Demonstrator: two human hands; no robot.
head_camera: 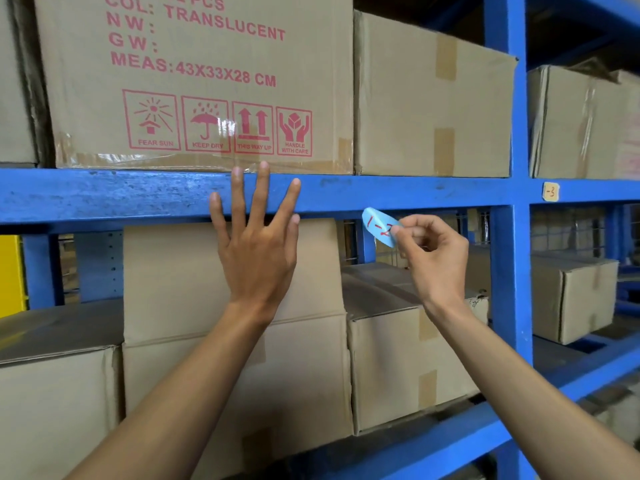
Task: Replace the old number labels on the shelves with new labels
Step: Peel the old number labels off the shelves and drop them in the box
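— How are we holding the small light-blue paper label with red handwriting (381, 226)?

— Pinched by one edge between thumb and fingertips (398, 232) of our right hand (433, 258), probably to keep its sticky side free. It sits just under the blue steel shelf beam (104, 195).

— And our left hand (258, 244)?

— Fingers spread, flat against the beam, holding nothing — likely marking the spot, well left of the label. A tan old label (550, 191) remains farther right.

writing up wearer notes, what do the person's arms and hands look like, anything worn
Both arms are bare to the frame edge: no sleeves, gloves, watch, rings or bands show. The left hand and right hand are slim with long fingers and short, unpainted nails.
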